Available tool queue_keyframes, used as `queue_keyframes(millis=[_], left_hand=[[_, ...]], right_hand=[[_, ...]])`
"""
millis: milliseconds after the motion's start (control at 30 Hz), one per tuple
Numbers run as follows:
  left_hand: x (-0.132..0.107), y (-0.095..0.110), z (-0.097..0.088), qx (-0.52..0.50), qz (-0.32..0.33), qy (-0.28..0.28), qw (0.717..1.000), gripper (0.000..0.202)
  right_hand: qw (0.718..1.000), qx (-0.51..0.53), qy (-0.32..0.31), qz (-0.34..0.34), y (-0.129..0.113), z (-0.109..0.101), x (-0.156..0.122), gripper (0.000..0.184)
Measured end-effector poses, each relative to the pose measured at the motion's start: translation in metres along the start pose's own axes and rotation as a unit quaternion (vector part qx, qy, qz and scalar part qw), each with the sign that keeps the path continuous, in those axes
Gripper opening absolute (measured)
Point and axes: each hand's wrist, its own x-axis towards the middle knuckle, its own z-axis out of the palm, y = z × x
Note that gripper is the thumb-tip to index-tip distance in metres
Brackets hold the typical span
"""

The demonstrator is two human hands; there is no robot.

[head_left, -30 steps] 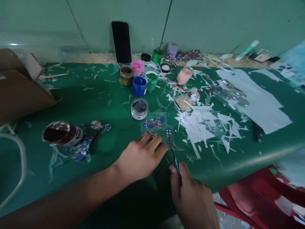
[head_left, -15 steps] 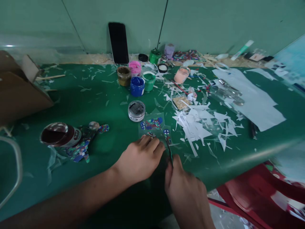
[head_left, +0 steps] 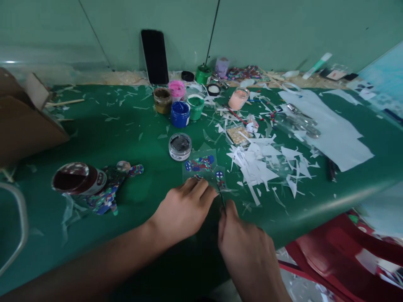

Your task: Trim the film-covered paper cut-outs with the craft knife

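My left hand (head_left: 182, 209) lies palm down on the green mat (head_left: 126, 138), its fingertips pressing the near edge of a clear plastic sheet with coloured patterned shapes (head_left: 201, 164). My right hand (head_left: 248, 251) grips a thin dark tool (head_left: 222, 200) between thumb and fingers, and its tip touches the sheet right beside my left fingertips. The two hands almost touch.
Open paint jars (head_left: 180, 113) in blue, green, pink, brown and grey stand behind the sheet. White paper scraps (head_left: 267, 161) litter the right. A tipped tin (head_left: 77, 178) on patterned pieces lies left. A phone (head_left: 154, 56) leans on the wall. A red chair (head_left: 340, 260) stands below right.
My right hand has slid up and left with the tool, closing in beside my left hand. The left hand has stayed pressed on the sheet.
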Motion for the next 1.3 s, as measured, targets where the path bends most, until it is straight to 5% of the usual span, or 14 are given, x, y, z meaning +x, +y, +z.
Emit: queue_keyframes(millis=[133, 500, 1300], left_hand=[[-0.001, -0.001, 0.000, -0.032, -0.026, 0.011, 0.999, 0.012], [0.002, -0.005, 0.000, -0.105, -0.113, 0.032, 0.988, 0.014], [-0.003, -0.001, -0.006, -0.070, -0.044, 0.037, 0.996, 0.019]], right_hand=[[0.997, 0.008, -0.077, 0.021, -0.004, -0.010, 0.010, 0.009], [0.995, -0.001, -0.102, 0.019, -0.007, -0.011, 0.011, 0.011], [0.991, -0.099, -0.077, -0.043, -0.002, -0.017, 0.025, 0.025]])
